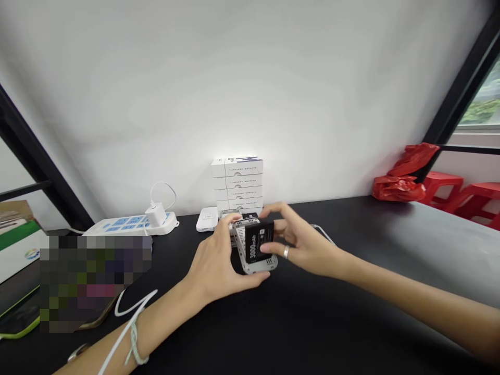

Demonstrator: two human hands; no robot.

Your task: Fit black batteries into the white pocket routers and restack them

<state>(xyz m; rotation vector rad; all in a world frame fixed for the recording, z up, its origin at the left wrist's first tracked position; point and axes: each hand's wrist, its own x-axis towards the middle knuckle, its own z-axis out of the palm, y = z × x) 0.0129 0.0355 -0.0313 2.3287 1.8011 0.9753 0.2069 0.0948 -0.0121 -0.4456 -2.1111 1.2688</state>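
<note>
My left hand grips a small grey-white device casing by its edges, thumb along the bottom and fingers at the top. The casing's inside faces me. Between the thumb and fingers of my right hand is a flat black battery marked 3000mAh. It stands tilted against the open casing, its left part over the battery bay; whether it is fully seated I cannot tell. Behind the hands, a white device lies by the wall. Part of a pale-rimmed cover shows behind my right wrist.
Several white boxes are stacked against the wall. To the left are a power strip with a plugged-in charger, a white cable and a pixelated area. A red plastic bag lies at the right edge of the black table.
</note>
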